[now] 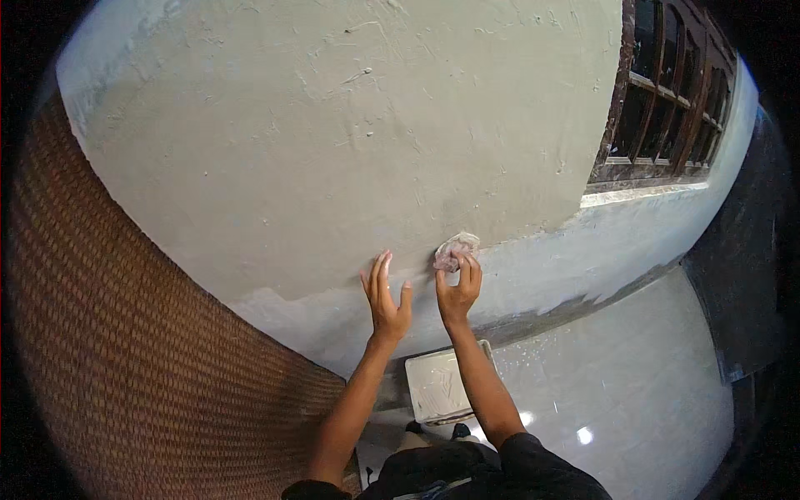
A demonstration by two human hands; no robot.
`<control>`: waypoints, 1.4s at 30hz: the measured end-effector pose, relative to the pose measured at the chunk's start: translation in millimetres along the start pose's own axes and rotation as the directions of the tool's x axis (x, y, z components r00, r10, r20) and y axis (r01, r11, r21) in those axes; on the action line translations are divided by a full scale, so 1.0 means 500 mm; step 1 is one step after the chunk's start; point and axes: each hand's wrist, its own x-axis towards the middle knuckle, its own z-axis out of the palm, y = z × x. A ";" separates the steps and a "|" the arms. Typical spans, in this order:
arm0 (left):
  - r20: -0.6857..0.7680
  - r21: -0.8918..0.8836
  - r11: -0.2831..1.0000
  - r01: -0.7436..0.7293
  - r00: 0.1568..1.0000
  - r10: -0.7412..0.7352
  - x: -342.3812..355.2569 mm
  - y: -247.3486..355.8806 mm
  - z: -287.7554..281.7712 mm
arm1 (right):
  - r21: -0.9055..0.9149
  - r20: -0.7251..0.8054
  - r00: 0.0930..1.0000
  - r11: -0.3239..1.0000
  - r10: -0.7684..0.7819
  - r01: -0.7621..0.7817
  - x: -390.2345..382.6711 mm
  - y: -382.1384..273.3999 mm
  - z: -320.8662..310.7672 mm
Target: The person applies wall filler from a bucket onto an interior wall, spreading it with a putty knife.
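In my right hand (460, 290) is a crumpled pale pinkish wad (457, 252), pinched by the fingers against the lower part of the wall (333, 167). Whether it is cloth or plastic I cannot tell. It lies at the border between a beige coat and the whiter surface below. My left hand (388, 302) is beside it with fingers spread and nothing in them, close to the wall; contact is unclear. Below my hands, a tray (415, 392) of cream-coloured paint or filler is on the floor, partly hidden by my right forearm.
A brown woven screen (167, 333) runs along the left side. At the upper right, a dark wooden window (662, 92) has a pale sill (642, 193). Glossy tiles cover the floor (617, 375), with white specks near the wall. Dark panels (742, 275) stand at far right.
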 end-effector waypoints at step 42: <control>-0.021 0.174 0.961 -0.214 0.975 0.221 0.032 0.027 0.093 | 0.333 0.240 0.966 0.943 -0.093 0.007 0.184 0.171 -0.158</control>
